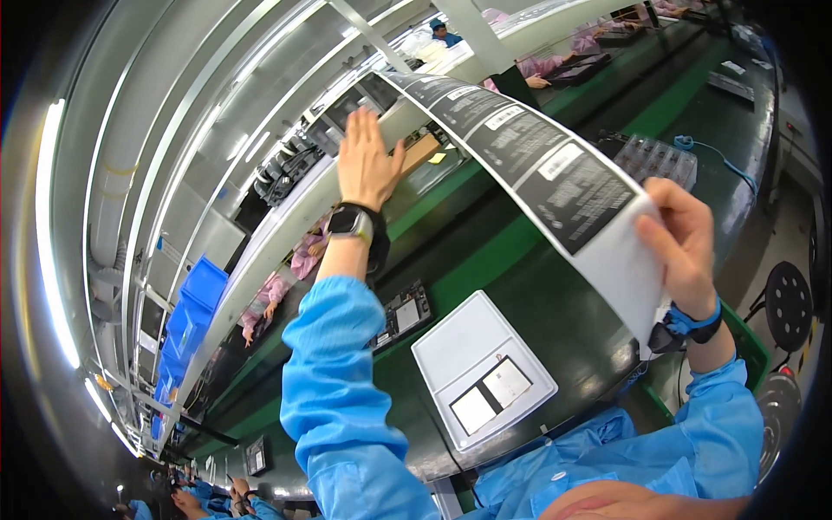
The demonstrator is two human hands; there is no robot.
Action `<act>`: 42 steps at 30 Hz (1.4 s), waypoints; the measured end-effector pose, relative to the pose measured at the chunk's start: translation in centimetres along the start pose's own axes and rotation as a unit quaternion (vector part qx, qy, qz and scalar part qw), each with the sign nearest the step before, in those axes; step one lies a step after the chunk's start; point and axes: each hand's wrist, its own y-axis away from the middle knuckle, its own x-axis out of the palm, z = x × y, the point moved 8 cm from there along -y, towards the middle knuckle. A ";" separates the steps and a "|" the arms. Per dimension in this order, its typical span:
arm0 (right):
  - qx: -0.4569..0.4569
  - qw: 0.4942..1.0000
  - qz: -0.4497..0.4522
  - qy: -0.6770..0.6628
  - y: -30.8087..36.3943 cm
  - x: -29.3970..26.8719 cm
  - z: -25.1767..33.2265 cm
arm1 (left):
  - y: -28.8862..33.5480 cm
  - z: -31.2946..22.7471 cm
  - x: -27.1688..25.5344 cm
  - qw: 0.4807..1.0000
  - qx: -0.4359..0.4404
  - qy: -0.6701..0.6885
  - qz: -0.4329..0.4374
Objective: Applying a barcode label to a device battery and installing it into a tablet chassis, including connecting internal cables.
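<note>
A long strip of black printed labels on white backing (555, 169) stretches from the far side of the bench toward my right hand (685, 243). The fingers and thumb of that hand pinch the strip's near end, where the backing is bare white. My left hand (368, 165) is raised left of the strip, fingers stretched out and holding nothing. Whether it touches the strip's far end cannot be told; they look apart. Below, a white plastic tray (451, 334) lies on the bench, with a flat black-and-white battery pack (490, 395) in its near compartment.
An opened electronic device (403, 316) lies left of the tray on the green bench (520, 277). A clear divided plastic box (654, 160) stands beyond my right hand. Blue bins (191, 303) line the left. A green crate (752, 347) and stool (789, 290) are at right. Co-workers sit across.
</note>
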 end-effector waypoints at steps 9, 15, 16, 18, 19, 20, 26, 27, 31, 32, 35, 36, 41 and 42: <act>-0.058 0.981 0.062 0.177 5.1 0.9 -1.6 | 7.7 2.5 -7.0 0.966 -0.151 0.184 -0.104; -0.087 0.975 0.067 0.194 4.5 6.1 -5.0 | 16.3 -16.5 -17.7 0.857 -0.066 0.493 -0.138; -0.066 0.985 0.060 0.151 4.5 7.2 -6.0 | 17.5 -18.2 -18.0 0.860 -0.089 0.488 -0.120; -0.028 0.990 0.090 0.104 4.5 9.0 -7.4 | 19.7 -18.9 -16.2 0.864 -0.125 0.473 -0.118; -0.035 0.989 0.101 0.105 4.6 9.7 -7.9 | 20.4 -18.6 -15.3 0.855 -0.145 0.484 -0.119; -0.025 0.988 0.106 0.107 5.0 10.0 -8.3 | 21.1 -18.2 -14.7 0.846 -0.164 0.493 -0.120; -0.076 0.976 0.144 0.142 5.6 12.4 -8.8 | 22.5 -16.1 -13.3 0.801 -0.190 0.557 -0.111; -0.075 0.976 0.148 0.141 5.7 12.6 -8.8 | 22.8 -15.9 -13.0 0.785 -0.198 0.577 -0.106; -0.082 0.966 0.161 0.183 5.7 13.1 -8.3 | 23.3 -14.7 -12.0 0.727 -0.229 0.642 -0.082; -0.082 0.963 0.165 0.197 5.7 13.2 -8.1 | 23.6 -14.6 -11.5 0.698 -0.238 0.671 -0.076; -0.089 0.965 0.155 0.194 5.5 13.4 -7.9 | 22.9 -14.4 -12.6 0.712 -0.225 0.659 -0.091; -0.093 0.967 0.138 0.195 5.5 13.4 -8.0 | 23.0 -14.6 -12.9 0.711 -0.218 0.660 -0.100; -0.119 0.958 0.170 0.197 5.2 13.9 -7.5 | 22.9 -14.6 -12.9 0.739 -0.199 0.632 -0.120; -0.119 0.955 0.179 0.203 5.1 13.8 -7.5 | 22.9 -14.5 -12.8 0.741 -0.203 0.630 -0.117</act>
